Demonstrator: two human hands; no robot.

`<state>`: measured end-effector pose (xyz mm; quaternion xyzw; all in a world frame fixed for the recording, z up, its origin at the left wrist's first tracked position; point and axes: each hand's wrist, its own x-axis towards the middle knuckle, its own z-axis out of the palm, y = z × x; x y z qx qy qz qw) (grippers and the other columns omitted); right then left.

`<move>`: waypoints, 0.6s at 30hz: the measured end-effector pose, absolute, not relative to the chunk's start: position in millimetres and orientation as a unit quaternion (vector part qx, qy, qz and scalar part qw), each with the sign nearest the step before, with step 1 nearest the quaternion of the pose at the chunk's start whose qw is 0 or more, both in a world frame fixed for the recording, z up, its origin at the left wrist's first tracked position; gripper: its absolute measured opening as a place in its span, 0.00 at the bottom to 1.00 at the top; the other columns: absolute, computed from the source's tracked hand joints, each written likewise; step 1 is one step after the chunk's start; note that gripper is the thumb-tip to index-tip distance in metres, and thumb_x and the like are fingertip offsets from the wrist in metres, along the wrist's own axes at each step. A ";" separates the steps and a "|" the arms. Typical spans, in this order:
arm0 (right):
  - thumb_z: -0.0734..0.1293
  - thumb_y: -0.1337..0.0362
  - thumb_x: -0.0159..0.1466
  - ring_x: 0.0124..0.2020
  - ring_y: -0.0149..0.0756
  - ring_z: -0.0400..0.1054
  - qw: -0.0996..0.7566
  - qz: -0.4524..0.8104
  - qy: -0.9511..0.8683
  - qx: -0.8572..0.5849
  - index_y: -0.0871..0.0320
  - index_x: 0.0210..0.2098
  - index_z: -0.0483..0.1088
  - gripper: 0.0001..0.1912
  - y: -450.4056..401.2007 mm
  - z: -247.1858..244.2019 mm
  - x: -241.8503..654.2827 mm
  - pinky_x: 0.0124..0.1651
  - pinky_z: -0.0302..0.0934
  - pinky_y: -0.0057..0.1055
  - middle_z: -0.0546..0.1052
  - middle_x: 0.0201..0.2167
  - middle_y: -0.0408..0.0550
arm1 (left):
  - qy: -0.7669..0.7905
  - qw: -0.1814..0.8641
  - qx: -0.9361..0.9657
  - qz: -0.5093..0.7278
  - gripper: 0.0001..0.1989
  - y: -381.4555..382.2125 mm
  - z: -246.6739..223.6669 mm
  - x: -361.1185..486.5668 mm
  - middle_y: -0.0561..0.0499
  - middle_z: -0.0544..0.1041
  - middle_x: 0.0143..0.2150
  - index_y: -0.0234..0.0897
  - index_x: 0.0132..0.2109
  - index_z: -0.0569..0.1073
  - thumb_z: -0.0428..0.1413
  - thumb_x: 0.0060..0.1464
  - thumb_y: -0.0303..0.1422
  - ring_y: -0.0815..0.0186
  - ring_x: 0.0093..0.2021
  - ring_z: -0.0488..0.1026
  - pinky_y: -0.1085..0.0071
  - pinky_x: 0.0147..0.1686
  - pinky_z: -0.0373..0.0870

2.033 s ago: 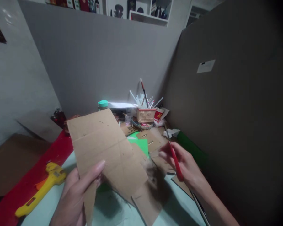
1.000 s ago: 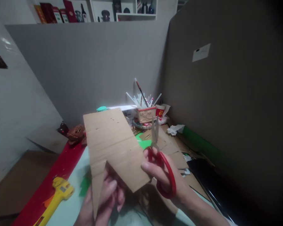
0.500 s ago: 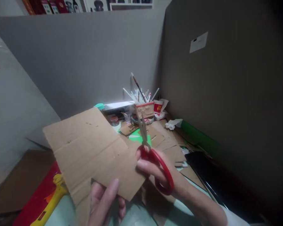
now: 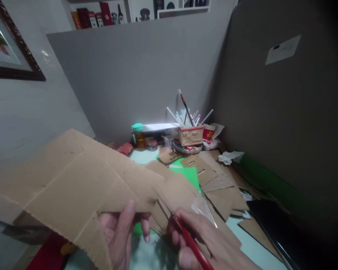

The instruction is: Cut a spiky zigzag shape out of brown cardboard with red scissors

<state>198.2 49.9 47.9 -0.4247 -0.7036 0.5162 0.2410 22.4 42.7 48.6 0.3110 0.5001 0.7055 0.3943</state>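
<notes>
A large brown cardboard sheet (image 4: 81, 180) with fold lines and an angular cut-out fills the lower left. My left hand (image 4: 120, 232) grips it at the notch, thumb on top and fingers beneath. Closed around red-handled scissors (image 4: 192, 243) is my right hand (image 4: 199, 232). Their thin blades point up and left, at the sheet's right end. Blur hides whether the blades touch the cardboard or are apart.
Cardboard pieces (image 4: 222, 198) and green paper (image 4: 187, 176) lie behind my right hand. Further back stand a straw-filled box (image 4: 190, 135), a red cup (image 4: 208, 132) and a teal-lidded jar (image 4: 139, 139). A black glossy object (image 4: 270, 225) lies at right.
The cardboard has turned and shifted left in my left hand. My right hand has lowered the scissors, tipping them from upright toward the sheet's right end. The view has swung left.
</notes>
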 end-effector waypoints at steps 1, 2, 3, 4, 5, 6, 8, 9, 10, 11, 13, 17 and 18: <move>0.68 0.49 0.61 0.40 0.43 0.68 0.227 0.511 -0.708 -0.431 0.54 0.41 0.68 0.17 49.6 46.3 196.5 0.44 0.61 0.37 0.75 0.39 0.48 | 0.500 0.405 0.302 0.704 0.17 43.0 47.9 21.7 0.51 0.71 0.20 0.43 0.26 0.79 0.72 0.39 0.48 0.68 0.19 0.63 0.73 0.17 0.64; 0.69 0.50 0.60 0.40 0.44 0.67 0.214 0.509 -0.711 -0.435 0.54 0.41 0.68 0.17 50.0 43.8 194.8 0.45 0.61 0.38 0.74 0.40 0.48 | 0.499 0.413 0.295 0.702 0.18 43.1 47.2 21.4 0.51 0.72 0.22 0.43 0.26 0.79 0.74 0.36 0.48 0.68 0.20 0.63 0.73 0.17 0.64; 0.69 0.51 0.58 0.40 0.45 0.67 0.201 0.510 -0.715 -0.434 0.54 0.39 0.67 0.16 50.8 41.1 193.0 0.45 0.61 0.38 0.74 0.39 0.49 | 0.500 0.419 0.290 0.700 0.18 43.1 46.6 21.6 0.51 0.74 0.24 0.43 0.27 0.80 0.75 0.34 0.48 0.69 0.20 0.63 0.73 0.17 0.64; 0.69 0.52 0.57 0.40 0.45 0.67 0.195 0.507 -0.720 -0.432 0.54 0.38 0.66 0.16 51.7 38.4 191.2 0.44 0.61 0.39 0.73 0.38 0.49 | 0.500 0.422 0.289 0.699 0.19 43.0 46.1 22.1 0.51 0.74 0.25 0.43 0.27 0.80 0.75 0.33 0.47 0.69 0.20 0.63 0.73 0.16 0.64; 0.69 0.52 0.57 0.39 0.45 0.66 0.194 0.500 -0.726 -0.431 0.54 0.36 0.65 0.15 52.4 36.1 189.6 0.43 0.61 0.38 0.72 0.37 0.48 | 0.501 0.424 0.289 0.697 0.19 42.7 45.6 22.9 0.52 0.73 0.25 0.43 0.27 0.80 0.76 0.32 0.47 0.69 0.20 0.63 0.73 0.16 0.64; 0.69 0.52 0.56 0.38 0.44 0.66 0.195 0.493 -0.732 -0.428 0.54 0.35 0.64 0.15 52.8 34.3 188.2 0.41 0.60 0.38 0.72 0.36 0.48 | 0.502 0.426 0.289 0.695 0.19 42.4 45.1 23.9 0.53 0.72 0.23 0.43 0.27 0.79 0.76 0.32 0.47 0.68 0.19 0.63 0.73 0.16 0.64; 0.69 0.51 0.56 0.39 0.45 0.67 0.211 0.487 -0.730 -0.430 0.53 0.35 0.64 0.15 52.8 32.4 186.6 0.39 0.60 0.37 0.73 0.37 0.49 | 0.504 0.428 0.289 0.693 0.21 41.7 44.1 25.7 0.53 0.71 0.22 0.43 0.27 0.79 0.76 0.31 0.48 0.68 0.19 0.63 0.72 0.16 0.64; 0.69 0.51 0.56 0.40 0.45 0.67 0.218 0.487 -0.727 -0.432 0.54 0.36 0.65 0.16 52.5 31.9 186.4 0.40 0.60 0.37 0.73 0.38 0.49 | 0.504 0.427 0.289 0.693 0.22 41.4 43.5 26.4 0.53 0.71 0.22 0.43 0.27 0.79 0.76 0.30 0.50 0.68 0.19 0.63 0.72 0.16 0.64; 0.69 0.51 0.56 0.40 0.46 0.68 0.221 0.488 -0.725 -0.433 0.54 0.37 0.66 0.16 52.3 31.5 186.6 0.39 0.60 0.37 0.74 0.39 0.50 | 0.504 0.426 0.287 0.694 0.22 41.3 43.0 27.0 0.52 0.72 0.22 0.43 0.27 0.79 0.76 0.29 0.51 0.67 0.19 0.64 0.72 0.15 0.64; 0.69 0.51 0.55 0.40 0.46 0.68 0.222 0.491 -0.723 -0.433 0.54 0.38 0.67 0.16 52.2 31.0 186.9 0.40 0.61 0.37 0.74 0.39 0.50 | 0.505 0.426 0.285 0.695 0.23 41.2 42.5 27.4 0.52 0.72 0.22 0.43 0.27 0.79 0.76 0.29 0.51 0.67 0.19 0.64 0.72 0.15 0.64; 0.69 0.52 0.55 0.39 0.45 0.68 0.218 0.487 -0.725 -0.435 0.54 0.38 0.68 0.16 52.5 29.8 187.8 0.39 0.61 0.36 0.74 0.38 0.49 | 0.505 0.425 0.283 0.696 0.21 41.4 41.7 28.0 0.53 0.72 0.22 0.42 0.26 0.79 0.76 0.29 0.48 0.68 0.18 0.64 0.72 0.15 0.64; 0.69 0.54 0.55 0.39 0.44 0.69 0.221 0.485 -0.732 -0.424 0.53 0.37 0.69 0.14 54.4 28.3 189.1 0.39 0.62 0.36 0.75 0.37 0.48 | 0.498 0.427 0.277 0.702 0.19 41.5 41.3 27.8 0.55 0.72 0.23 0.42 0.28 0.79 0.77 0.30 0.44 0.70 0.18 0.64 0.74 0.15 0.63; 0.70 0.54 0.56 0.38 0.43 0.69 0.223 0.484 -0.734 -0.421 0.53 0.36 0.68 0.13 54.6 28.6 189.2 0.39 0.62 0.35 0.75 0.36 0.47 | 0.496 0.428 0.273 0.705 0.20 41.2 41.5 27.5 0.55 0.72 0.23 0.42 0.29 0.79 0.77 0.30 0.45 0.71 0.18 0.64 0.75 0.15 0.63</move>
